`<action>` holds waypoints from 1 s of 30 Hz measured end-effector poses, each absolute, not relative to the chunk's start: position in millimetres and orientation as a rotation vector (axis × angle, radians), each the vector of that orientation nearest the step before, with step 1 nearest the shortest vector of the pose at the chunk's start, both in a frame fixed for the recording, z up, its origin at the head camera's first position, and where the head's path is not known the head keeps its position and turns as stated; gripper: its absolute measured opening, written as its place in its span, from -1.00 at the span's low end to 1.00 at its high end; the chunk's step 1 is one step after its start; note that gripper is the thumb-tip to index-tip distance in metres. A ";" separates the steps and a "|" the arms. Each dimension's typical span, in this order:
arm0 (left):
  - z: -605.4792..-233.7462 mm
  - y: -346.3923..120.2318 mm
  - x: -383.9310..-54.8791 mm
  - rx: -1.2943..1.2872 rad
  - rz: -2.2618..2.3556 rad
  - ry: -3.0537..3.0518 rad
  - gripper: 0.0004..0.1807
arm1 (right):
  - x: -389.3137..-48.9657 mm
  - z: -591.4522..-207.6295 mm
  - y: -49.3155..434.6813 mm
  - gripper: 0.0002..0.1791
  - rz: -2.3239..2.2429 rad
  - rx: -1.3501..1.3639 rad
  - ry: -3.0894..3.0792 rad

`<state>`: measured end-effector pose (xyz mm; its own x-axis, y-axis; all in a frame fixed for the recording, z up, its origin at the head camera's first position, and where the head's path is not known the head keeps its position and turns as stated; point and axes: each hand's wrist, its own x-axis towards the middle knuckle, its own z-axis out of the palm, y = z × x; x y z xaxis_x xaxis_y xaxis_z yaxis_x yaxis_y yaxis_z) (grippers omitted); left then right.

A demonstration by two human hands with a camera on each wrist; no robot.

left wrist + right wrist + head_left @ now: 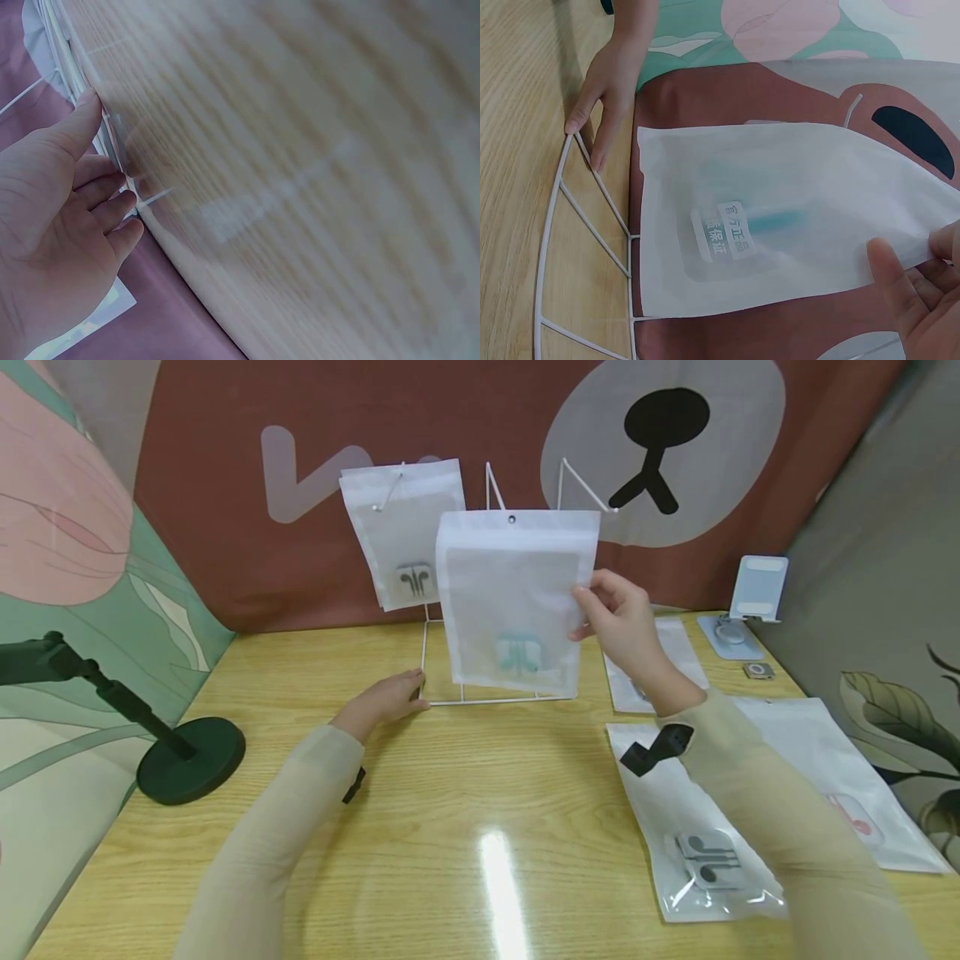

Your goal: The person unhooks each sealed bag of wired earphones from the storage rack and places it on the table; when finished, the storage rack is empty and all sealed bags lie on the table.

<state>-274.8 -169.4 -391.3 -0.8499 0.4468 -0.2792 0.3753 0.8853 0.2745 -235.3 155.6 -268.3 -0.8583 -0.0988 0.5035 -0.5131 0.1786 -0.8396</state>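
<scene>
My right hand (622, 618) pinches the right edge of a white pouch (517, 593) with a teal earphone picture, held upright in front of a white wire display rack (495, 701). The pouch has a small hole near its top edge. In the right wrist view, the back of this pouch (780, 187) shows printed labels, with thumb and fingers on its edge. At the rack's front left base corner, my left hand (382, 702) grips the wire between thumb and fingers. Another white pouch (408, 535) with a dark earphone picture hangs on the rack's left hook.
Several more pouches lie at the right, including a clear-fronted one (708, 860) under my right forearm. A blue folding stand (757, 589) and a small square item (758, 671) sit behind them. A dark green round-based stand (191, 760) is at the left.
</scene>
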 end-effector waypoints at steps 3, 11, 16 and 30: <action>-389.6 -168.6 -273.9 0.604 0.305 2.713 -0.27 | -231.5 -268.4 158.2 -0.79 1.718 0.601 -2.117; -387.6 -167.5 -272.1 0.600 0.300 2.710 -0.27 | -217.6 -272.3 167.4 -0.80 1.678 0.612 -2.174; -387.8 -167.9 -272.3 0.607 0.308 2.714 -0.27 | -208.8 -278.6 174.0 -0.80 1.666 0.603 -2.230; -387.8 -168.0 -272.8 0.614 0.299 2.707 -0.27 | -179.5 -313.4 191.1 -0.80 1.858 0.568 -2.380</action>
<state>-272.8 -168.0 -387.8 -0.8456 0.4502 -0.2868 0.3767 0.8840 0.2769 -179.5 191.1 -313.4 -0.9292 -0.2445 0.2770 -0.3281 0.2010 -0.9230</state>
